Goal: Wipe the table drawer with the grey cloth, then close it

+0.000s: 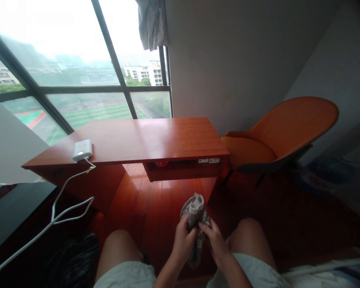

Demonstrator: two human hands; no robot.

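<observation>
Between my knees, both hands hold a grey sock [194, 258] with a white pattern. Its upper part is bunched and folded around a pale cuff, and its rounded lower end hangs down between my wrists. My left hand [183, 240] wraps the bundle from the left, thumb across the front. From the right, my right hand [215, 239] pinches the patterned fabric between thumb and fingers. Some fingers are hidden behind the cloth, and I cannot tell whether a second sock is in the bundle.
A reddish wooden desk [156, 140] stands ahead by the window, with a white charger [83, 150] and its cable [58, 196] at its left. To the right is an orange chair [294, 124]. A black plastic bag [75, 260] lies at lower left.
</observation>
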